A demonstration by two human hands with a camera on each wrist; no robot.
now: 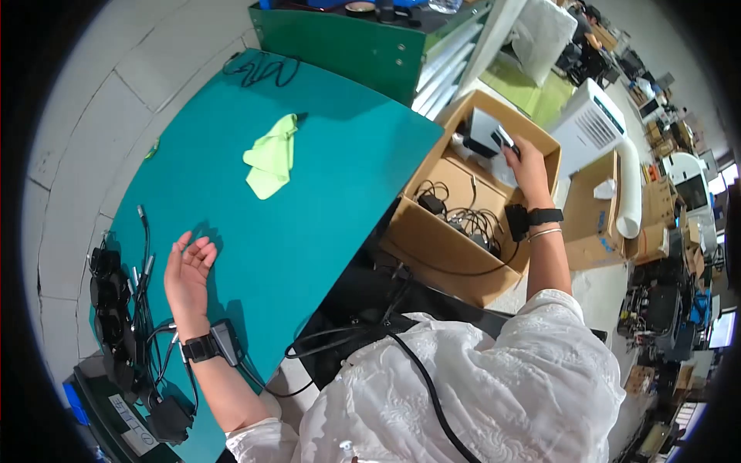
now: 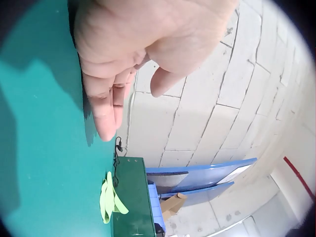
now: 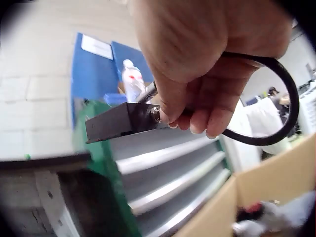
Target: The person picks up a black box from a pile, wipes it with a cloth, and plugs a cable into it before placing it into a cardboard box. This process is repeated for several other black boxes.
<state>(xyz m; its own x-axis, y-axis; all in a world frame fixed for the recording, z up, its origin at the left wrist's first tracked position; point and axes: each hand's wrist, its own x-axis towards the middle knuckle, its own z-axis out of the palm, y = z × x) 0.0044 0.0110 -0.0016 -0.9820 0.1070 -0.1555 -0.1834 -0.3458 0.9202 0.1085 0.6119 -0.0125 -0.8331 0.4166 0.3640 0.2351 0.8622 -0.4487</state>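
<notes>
My right hand (image 1: 526, 163) is raised over the open cardboard box (image 1: 444, 262), pinching a looped black cable (image 3: 291, 98) with a small dark rectangular box (image 3: 116, 123) at its end. A metal connector (image 3: 156, 114) shows where fingers and dark box meet. In that carton lie black power adapters with cables (image 1: 471, 224) and a black-and-white boxy item (image 1: 485, 135). Palm up, my left hand (image 1: 189, 274) holds nothing; its fingers are loosely bent at the green table (image 1: 332, 170). To its left lies a bunch of black cables with silver plugs (image 1: 140, 285).
A light green cloth (image 1: 272, 158) lies on the table, with a thin black cable (image 1: 258, 71) at the far edge. Dark rounded pieces (image 1: 112, 305) line the left side above a labelled dark bin (image 1: 127, 417). Beyond stand a green cabinet (image 1: 340, 50) and a white appliance (image 1: 594, 123).
</notes>
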